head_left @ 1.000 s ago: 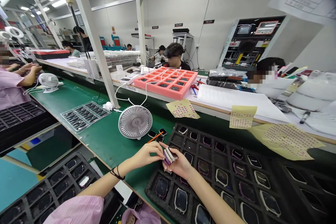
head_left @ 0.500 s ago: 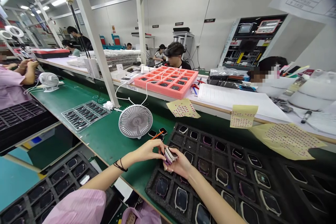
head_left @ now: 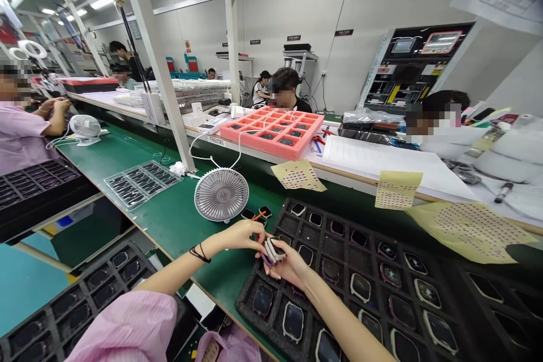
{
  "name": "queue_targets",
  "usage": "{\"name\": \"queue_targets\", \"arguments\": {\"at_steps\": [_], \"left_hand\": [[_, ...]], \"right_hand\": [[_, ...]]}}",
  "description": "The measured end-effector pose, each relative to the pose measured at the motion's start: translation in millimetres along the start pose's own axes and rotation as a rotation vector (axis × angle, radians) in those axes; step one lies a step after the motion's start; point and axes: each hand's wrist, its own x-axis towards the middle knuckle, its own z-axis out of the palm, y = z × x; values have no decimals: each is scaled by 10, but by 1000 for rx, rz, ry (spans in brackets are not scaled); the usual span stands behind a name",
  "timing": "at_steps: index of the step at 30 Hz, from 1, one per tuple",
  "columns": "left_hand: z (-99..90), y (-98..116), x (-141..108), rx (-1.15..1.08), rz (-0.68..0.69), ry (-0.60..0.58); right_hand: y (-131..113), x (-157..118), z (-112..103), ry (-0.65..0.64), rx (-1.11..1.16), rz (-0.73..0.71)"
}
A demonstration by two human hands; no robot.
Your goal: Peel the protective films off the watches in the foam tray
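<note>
Both hands meet over the edge of a black foam tray (head_left: 245, 306). Between them is a white-rimmed smartwatch case (head_left: 274, 250) with a purple part showing at its lower edge. My left hand (head_left: 240, 236) pinches it from the left with its fingertips, and my right hand (head_left: 289, 266) cradles it from below. The tray's cells hold several watch cases, such as one with a black screen (head_left: 293, 321). Just beyond my left hand, a thin orange stick (head_left: 258, 215) lies among small black watch pieces (head_left: 248, 214) on the mat.
A white desk fan (head_left: 221, 194) stands on the green mat (head_left: 169, 209). A pink foam tray (head_left: 266, 134) sits on the far bench, with yellow dotted label sheets (head_left: 298, 175) nearby. Another black tray (head_left: 80, 288) lies at lower left. Co-workers sit across and to the left.
The view has drifted slightly, shifting the scene right. My left hand has risen a little, and the case has turned slightly between my hands, still held.
</note>
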Motion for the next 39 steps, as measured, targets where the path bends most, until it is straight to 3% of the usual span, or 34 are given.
{"name": "queue_targets", "arguments": {"at_steps": [7,13,18,23,28,39], "left_hand": [[-60,-189,-194,147,-246,68],[171,-254,-445,348,-491,165],[292,-255,-443,346,-586,163],[260,-293,-392,234,-621,192],[207,-251,-373,39,-603,303],[354,296,1,-533,-421,579]], "right_hand": [[-40,-40,20,20,36,3],[-52,-52,48,15,38,12],[-55,-63,51,27,41,7],[-52,-62,50,38,47,-10],[-48,-59,79,87,72,-96],[-92,-57,127,290,115,-332]]}}
